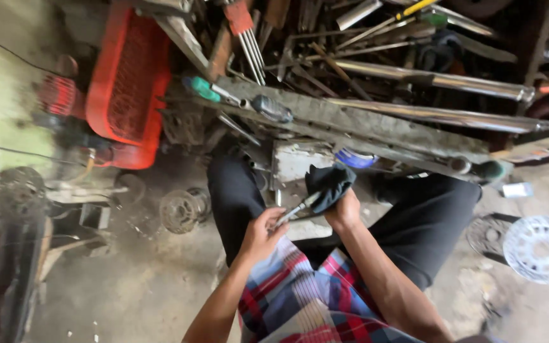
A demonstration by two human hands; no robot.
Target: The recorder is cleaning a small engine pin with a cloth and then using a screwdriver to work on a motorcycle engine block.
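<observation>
From the head camera I look down at my lap: my left hand has its grip pinched around the lower end of a slim metal tool, which slants up to the right. My right hand has its grip closed on a dark cloth, bunched over the tool's upper end, so the tool sits between both hands just above my knees in black trousers. As I judge it, the work in hand is wiping the shaft clean. To do that well I would keep the left pinch firm and low so the tool cannot twist, wrap the cloth fully round the metal, and draw it along the length while turning the shaft a little with each pass. The tip is hidden under the cloth, so I cannot tell its shape; I would mind it. A cluttered bench of rods and pipes lies beyond, a red crate to the left, a sprocket on the floor right.
</observation>
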